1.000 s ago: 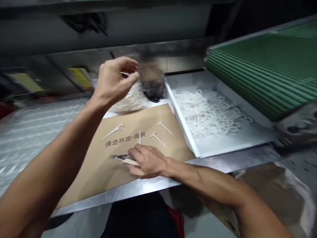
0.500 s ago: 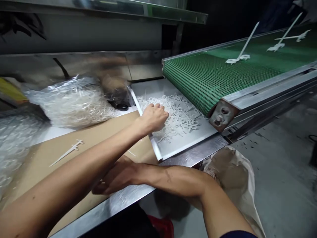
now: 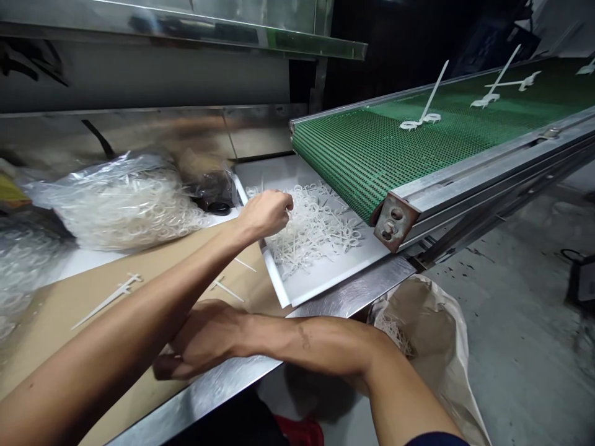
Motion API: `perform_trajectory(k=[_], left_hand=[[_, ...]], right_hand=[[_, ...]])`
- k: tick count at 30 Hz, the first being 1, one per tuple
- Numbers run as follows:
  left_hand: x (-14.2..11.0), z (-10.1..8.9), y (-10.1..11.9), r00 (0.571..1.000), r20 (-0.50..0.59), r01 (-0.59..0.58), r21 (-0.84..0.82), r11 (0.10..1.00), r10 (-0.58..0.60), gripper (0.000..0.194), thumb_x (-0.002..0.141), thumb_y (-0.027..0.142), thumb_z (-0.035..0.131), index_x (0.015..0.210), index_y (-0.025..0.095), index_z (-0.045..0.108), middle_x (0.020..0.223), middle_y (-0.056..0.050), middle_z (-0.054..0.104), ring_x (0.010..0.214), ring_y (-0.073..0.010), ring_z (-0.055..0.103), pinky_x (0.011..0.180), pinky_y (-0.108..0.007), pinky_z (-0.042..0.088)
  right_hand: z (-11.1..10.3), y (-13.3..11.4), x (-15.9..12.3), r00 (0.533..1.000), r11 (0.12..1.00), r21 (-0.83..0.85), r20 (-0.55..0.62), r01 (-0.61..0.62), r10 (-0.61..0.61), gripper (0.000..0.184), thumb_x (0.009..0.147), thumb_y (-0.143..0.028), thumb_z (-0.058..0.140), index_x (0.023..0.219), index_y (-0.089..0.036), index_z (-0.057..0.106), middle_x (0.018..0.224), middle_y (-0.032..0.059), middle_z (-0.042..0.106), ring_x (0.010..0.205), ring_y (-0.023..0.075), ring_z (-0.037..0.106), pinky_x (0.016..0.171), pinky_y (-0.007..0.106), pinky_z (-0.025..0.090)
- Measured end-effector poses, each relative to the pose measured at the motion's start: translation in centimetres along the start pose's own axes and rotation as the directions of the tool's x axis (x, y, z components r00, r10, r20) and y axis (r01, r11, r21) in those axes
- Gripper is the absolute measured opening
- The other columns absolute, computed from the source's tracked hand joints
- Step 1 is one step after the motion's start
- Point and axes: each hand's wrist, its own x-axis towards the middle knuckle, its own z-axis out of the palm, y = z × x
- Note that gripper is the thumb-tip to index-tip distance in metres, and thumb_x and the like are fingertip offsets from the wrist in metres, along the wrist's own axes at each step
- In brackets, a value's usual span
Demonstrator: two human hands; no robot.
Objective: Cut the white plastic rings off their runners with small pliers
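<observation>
My left hand is over the near-left part of a white tray. Its fingers are curled closed, and whatever they may hold is hidden. Beneath it lies a heap of small white plastic pieces with rings and thin stems. My right hand crosses under my left forearm, low over a brown cardboard sheet. Its visible fingers look curled; the rest is covered by the forearm, so I cannot make out what is in them. A sword-shaped white plastic piece and thinner white sticks rest on the cardboard.
A green conveyor belt carrying white moulded pieces ends above the tray. Clear bags of white pieces stand at the left. Below the metal table edge sits an open sack. A metal shelf hangs overhead.
My left hand has drawn back left over the tray, off the heap's middle. My right hand has shifted slightly left and down. The whole view has turned a little to the right.
</observation>
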Motion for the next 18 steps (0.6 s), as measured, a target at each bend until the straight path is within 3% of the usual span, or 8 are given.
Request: perform_trajectory(k=[2, 4, 8, 11, 13, 15, 17, 18], left_hand=[[-0.6, -1.0, -0.6, 0.998, -0.049, 0.019, -0.133, 0.991, -0.025, 0.027, 0.085, 0.014, 0.057, 0.102, 0.017, 0.077, 0.100, -0.011, 0.078, 0.089, -0.0240, 0.073, 0.074, -0.034, 0.051], [-1.7, -2.0, -1.3, 0.994, -0.077, 0.035, -0.407, 0.913, -0.072, 0.017, 0.084, 0.018, 0.063, 0.092, 0.016, 0.077, 0.085, -0.008, 0.076, 0.075, -0.0192, 0.071, 0.069, -0.032, 0.051], [-5.7, -3.3, -2.9, 0.971, -0.111, 0.006, -0.875, 0.484, -0.212, 0.012, 0.078, 0.023, 0.075, 0.086, 0.014, 0.074, 0.072, -0.003, 0.069, 0.062, -0.0132, 0.067, 0.060, -0.025, 0.049], [-10.5, -3.8, -4.6, 0.917, -0.173, -0.038, -0.935, 0.352, -0.359, 0.017, 0.077, 0.024, 0.080, 0.089, 0.013, 0.074, 0.076, -0.003, 0.068, 0.061, -0.0108, 0.064, 0.056, -0.023, 0.046], [-14.8, -3.9, -6.0, 0.848, -0.227, -0.007, -0.908, 0.418, -0.478, 0.019, 0.081, 0.027, 0.079, 0.093, 0.014, 0.074, 0.077, -0.002, 0.068, 0.061, -0.0111, 0.064, 0.056, -0.023, 0.046], [-20.0, -3.5, -7.4, 0.745, -0.332, 0.106, -0.798, 0.593, -0.579, 0.017, 0.087, 0.029, 0.074, 0.098, 0.015, 0.074, 0.078, -0.002, 0.069, 0.064, -0.0126, 0.065, 0.059, -0.024, 0.048], [-25.5, -2.3, -8.6, 0.652, -0.478, 0.305, -0.546, 0.781, -0.589, 0.016, 0.095, 0.030, 0.066, 0.100, 0.017, 0.074, 0.084, -0.004, 0.071, 0.073, -0.0148, 0.066, 0.068, -0.027, 0.051], [-28.2, -1.4, -9.0, 0.633, -0.537, 0.413, -0.375, 0.830, -0.557, 0.017, 0.098, 0.029, 0.062, 0.101, 0.018, 0.075, 0.090, -0.005, 0.072, 0.078, -0.0160, 0.067, 0.072, -0.029, 0.052]], right_hand=[[-0.5, -0.8, -0.7, 0.994, 0.996, -0.087, -0.107, -0.022, 0.013, 0.048, 0.096, -0.063, 0.052, 0.107, -0.019, 0.067, 0.109, 0.0055, 0.077, 0.097, 0.0264, 0.073, 0.074, 0.031, 0.057], [-0.9, -1.6, -1.4, 0.984, 0.991, -0.124, -0.176, -0.054, 0.032, 0.051, 0.099, -0.060, 0.049, 0.119, -0.016, 0.064, 0.119, 0.0111, 0.075, 0.100, 0.0289, 0.074, 0.079, 0.036, 0.060], [-0.8, -1.9, -2.0, 0.981, 0.985, -0.153, -0.190, -0.077, 0.047, 0.046, 0.101, -0.050, 0.051, 0.126, -0.013, 0.060, 0.119, 0.0157, 0.072, 0.104, 0.0315, 0.072, 0.086, 0.043, 0.061], [-0.3, -1.7, -2.0, 0.979, 0.980, -0.173, -0.192, -0.100, 0.066, 0.043, 0.098, -0.046, 0.056, 0.126, -0.013, 0.060, 0.115, 0.0161, 0.071, 0.100, 0.0323, 0.071, 0.085, 0.045, 0.060], [-0.1, -1.7, -1.9, 0.977, 0.976, -0.182, -0.200, -0.117, 0.080, 0.040, 0.098, -0.042, 0.059, 0.126, -0.014, 0.060, 0.116, 0.0163, 0.070, 0.099, 0.0317, 0.070, 0.085, 0.045, 0.059], [0.0, -1.7, -1.8, 0.972, 0.971, -0.191, -0.214, -0.142, 0.100, 0.035, 0.098, -0.036, 0.058, 0.124, -0.013, 0.060, 0.117, 0.0172, 0.069, 0.101, 0.0315, 0.069, 0.088, 0.045, 0.058], [0.1, -1.7, -1.7, 0.963, 0.961, -0.204, -0.235, -0.185, 0.136, 0.032, 0.099, -0.033, 0.055, 0.122, -0.011, 0.062, 0.115, 0.0187, 0.069, 0.104, 0.0326, 0.068, 0.093, 0.046, 0.056], [0.1, -1.8, -1.7, 0.956, 0.953, -0.213, -0.247, -0.215, 0.160, 0.032, 0.099, -0.032, 0.053, 0.122, -0.010, 0.062, 0.115, 0.0195, 0.068, 0.105, 0.0333, 0.067, 0.094, 0.046, 0.055]])
